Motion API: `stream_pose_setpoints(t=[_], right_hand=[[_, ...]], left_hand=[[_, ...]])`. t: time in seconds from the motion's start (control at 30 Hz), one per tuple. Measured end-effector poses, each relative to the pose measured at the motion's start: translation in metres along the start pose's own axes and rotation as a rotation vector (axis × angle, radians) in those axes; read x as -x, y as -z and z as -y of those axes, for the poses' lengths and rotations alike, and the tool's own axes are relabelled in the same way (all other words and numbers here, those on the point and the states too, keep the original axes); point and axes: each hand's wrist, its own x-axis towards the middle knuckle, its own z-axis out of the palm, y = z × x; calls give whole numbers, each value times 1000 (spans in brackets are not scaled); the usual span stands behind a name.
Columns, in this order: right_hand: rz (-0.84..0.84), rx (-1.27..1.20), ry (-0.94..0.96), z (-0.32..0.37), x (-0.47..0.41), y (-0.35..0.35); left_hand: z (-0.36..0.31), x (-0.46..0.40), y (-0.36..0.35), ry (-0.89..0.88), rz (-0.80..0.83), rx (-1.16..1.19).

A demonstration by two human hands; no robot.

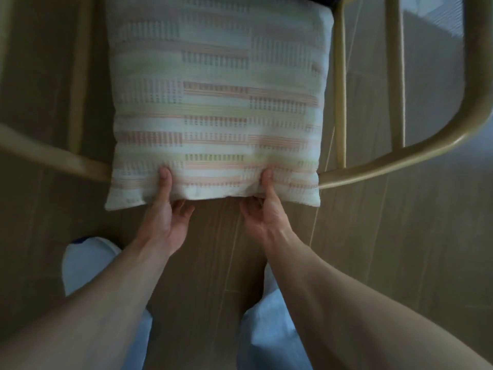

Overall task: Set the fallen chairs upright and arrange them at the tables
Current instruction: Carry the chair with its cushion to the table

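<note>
A white cushion (216, 102) with pink and pale green woven stripes fills the middle of the view. Both hands grip its near edge. My left hand (168, 217) pinches it with the thumb on top and the fingers underneath. My right hand (262, 212) holds it the same way, a little to the right. Behind the cushion stands a tan wooden chair (416, 153), seen from above, with a curved back rail that runs out to both sides and thin upright spindles on the right. The chair's seat is hidden under the cushion.
Wooden plank floor (400, 249) lies all around. My legs in light blue trousers (266, 329) and a white slipper (88, 263) show at the bottom. A dark patch (314, 0) peeks out above the cushion's top edge.
</note>
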Motion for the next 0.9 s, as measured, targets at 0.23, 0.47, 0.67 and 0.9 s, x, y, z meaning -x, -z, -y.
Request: stream_pose_setpoints(t=[0.23, 0.47, 0.67, 0.9], right_hand=[[66, 111, 53, 3, 5, 11], [-9, 209, 70, 22, 117, -31], [-184, 306, 40, 62, 258, -82], [-238, 253, 89, 123, 416, -172]], left_hand=[[1, 21, -10, -30, -8, 44], [-57, 106, -45, -32, -139, 30], [-138, 234, -108, -11, -237, -43], [-253, 379, -203, 41, -277, -106]])
